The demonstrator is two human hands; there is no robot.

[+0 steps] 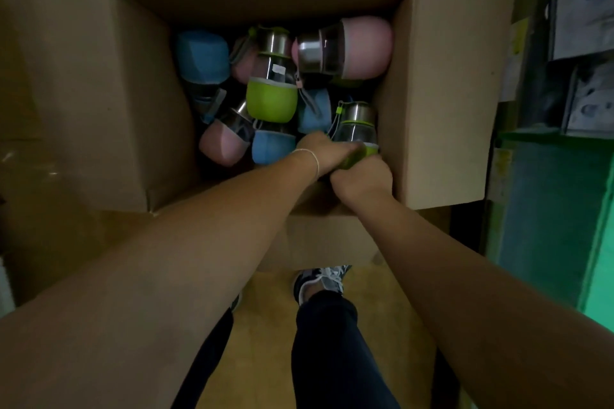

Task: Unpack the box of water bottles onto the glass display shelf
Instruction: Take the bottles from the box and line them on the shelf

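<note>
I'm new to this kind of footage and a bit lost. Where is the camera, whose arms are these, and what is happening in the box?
There is no machine here. These are a person's two bare arms, filmed by a camera worn on their head and pointing down. That is why the arms come in from the bottom corners and a shoe shows below. An open cardboard box sits on the floor with its flaps folded out. Water bottles lie jumbled inside it, each with a steel cap and a coloured sleeve, such as the blue bottle and the pink bottle. The left hand and right hand meet at the box's near right corner, and both appear to grip the base of one green bottle.
</note>
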